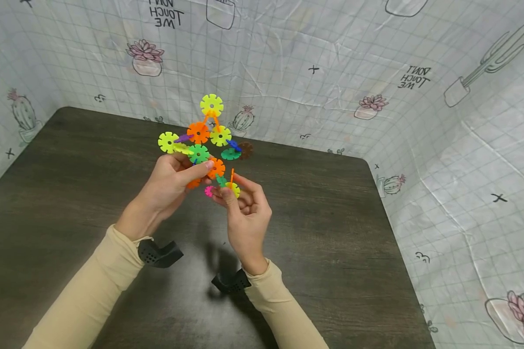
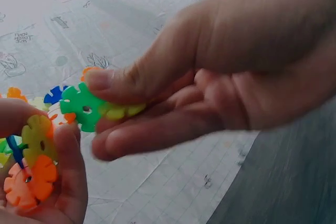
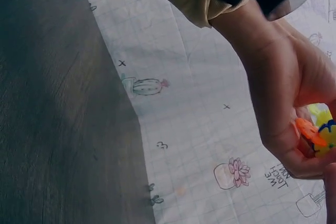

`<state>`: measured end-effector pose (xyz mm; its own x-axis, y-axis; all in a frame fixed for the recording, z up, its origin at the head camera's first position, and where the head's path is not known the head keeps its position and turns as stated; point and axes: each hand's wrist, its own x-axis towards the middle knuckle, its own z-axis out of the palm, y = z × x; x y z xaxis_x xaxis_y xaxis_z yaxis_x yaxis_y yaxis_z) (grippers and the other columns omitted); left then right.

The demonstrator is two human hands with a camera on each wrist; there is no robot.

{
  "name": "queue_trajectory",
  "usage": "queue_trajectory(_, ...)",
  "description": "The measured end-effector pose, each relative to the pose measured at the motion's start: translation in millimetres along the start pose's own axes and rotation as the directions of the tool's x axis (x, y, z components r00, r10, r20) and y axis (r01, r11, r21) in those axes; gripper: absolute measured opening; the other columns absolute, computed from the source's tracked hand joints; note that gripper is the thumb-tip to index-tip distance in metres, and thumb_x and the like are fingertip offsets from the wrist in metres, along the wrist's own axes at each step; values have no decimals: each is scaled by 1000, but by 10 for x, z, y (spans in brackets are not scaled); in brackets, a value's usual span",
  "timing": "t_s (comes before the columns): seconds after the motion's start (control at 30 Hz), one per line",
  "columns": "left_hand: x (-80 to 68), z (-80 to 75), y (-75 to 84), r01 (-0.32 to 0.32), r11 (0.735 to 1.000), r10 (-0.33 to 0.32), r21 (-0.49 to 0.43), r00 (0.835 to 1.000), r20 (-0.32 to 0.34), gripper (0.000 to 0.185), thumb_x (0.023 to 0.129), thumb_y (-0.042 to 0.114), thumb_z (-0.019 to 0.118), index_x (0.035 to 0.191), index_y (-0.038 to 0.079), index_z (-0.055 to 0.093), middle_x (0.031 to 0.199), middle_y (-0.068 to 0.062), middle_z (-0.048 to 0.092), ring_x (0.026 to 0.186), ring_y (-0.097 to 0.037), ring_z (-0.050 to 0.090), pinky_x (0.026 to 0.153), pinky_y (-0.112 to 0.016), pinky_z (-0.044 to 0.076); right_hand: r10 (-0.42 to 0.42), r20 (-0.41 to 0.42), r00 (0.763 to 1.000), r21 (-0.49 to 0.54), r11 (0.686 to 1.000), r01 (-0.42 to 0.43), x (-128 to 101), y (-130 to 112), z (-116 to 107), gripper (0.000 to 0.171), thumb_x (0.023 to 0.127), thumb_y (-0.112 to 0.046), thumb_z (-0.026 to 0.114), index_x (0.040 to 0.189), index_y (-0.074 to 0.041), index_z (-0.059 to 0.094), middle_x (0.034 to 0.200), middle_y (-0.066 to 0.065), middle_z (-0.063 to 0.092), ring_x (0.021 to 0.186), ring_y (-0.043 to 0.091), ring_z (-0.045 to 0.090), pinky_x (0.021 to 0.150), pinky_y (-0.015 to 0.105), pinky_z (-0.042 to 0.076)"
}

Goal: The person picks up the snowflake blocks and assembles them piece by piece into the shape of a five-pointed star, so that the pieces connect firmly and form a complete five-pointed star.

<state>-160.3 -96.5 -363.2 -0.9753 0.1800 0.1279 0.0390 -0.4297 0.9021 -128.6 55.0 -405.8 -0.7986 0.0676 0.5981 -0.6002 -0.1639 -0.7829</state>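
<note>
In the head view, a joined structure of notched plastic discs [image 1: 198, 154] in yellow, orange, green, blue, purple and brown is held above the table. My left hand [image 1: 157, 186] pinches it near the green and orange discs, thumb on top. In the left wrist view that thumb presses a green disc [image 2: 86, 107], with a yellow disc [image 2: 123, 110] beside the fingers. My right hand [image 1: 250, 211] grips a yellow disc [image 1: 235, 190] and an upright orange disc [image 1: 232, 175] at the lower end. A small pink disc [image 1: 208, 191] shows by its fingertips. The right wrist view shows an orange disc [image 3: 310, 131] against the right hand.
Below the hands spreads a dark wood-grain table [image 1: 323, 242]. A white grid-patterned sheet [image 1: 279, 58] with cactus drawings rises behind it and along its sides. Black straps with wrist mounts [image 1: 159, 254] sit over beige sleeves.
</note>
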Motion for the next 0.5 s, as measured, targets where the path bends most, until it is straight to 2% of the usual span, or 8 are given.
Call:
queue_trajectory(0.2, -7, 0, -12, 6, 1000, -6, -10, 1000, 11, 19, 86, 8, 67, 104, 1, 62, 91, -1, 69, 72, -13, 62, 67, -23, 55, -6, 17, 1000, 21, 1000, 5, 6, 9, -5, 34, 88, -1, 61, 119, 8, 49, 89, 35, 64, 77, 27, 72, 70, 42, 58)
queue_trajectory(0.37, -21, -30, 20, 15, 1000, -15, -3, 999, 34, 12, 86, 7, 67, 98, 4, 65, 87, -1, 67, 72, -14, 62, 69, -25, 55, 74, 107, 992, 48, 996, -79, 4, 0, -61, 42, 89, -6, 62, 124, 3, 41, 92, 36, 62, 78, 36, 69, 74, 45, 57)
queue_trajectory(0.47, -21, -48, 45, 20, 1000, -21, 20, 999, 48, 11, 86, 7, 66, 97, 4, 65, 84, -1, 67, 70, -14, 62, 69, -26, 54, 125, 161, 979, 22, 991, -130, 7, -14, -129, 50, 89, -12, 64, 128, -1, 36, 95, 34, 61, 79, 41, 67, 76, 45, 57)
queue_trajectory(0.5, -19, -54, 51, 21, 999, -22, 30, 998, 54, 12, 87, 7, 66, 97, 4, 64, 84, -1, 67, 69, -15, 62, 69, -27, 54, 125, 165, 978, 5, 992, -127, 9, -15, -158, 51, 90, -14, 64, 129, -1, 34, 94, 34, 61, 77, 39, 67, 75, 44, 57)
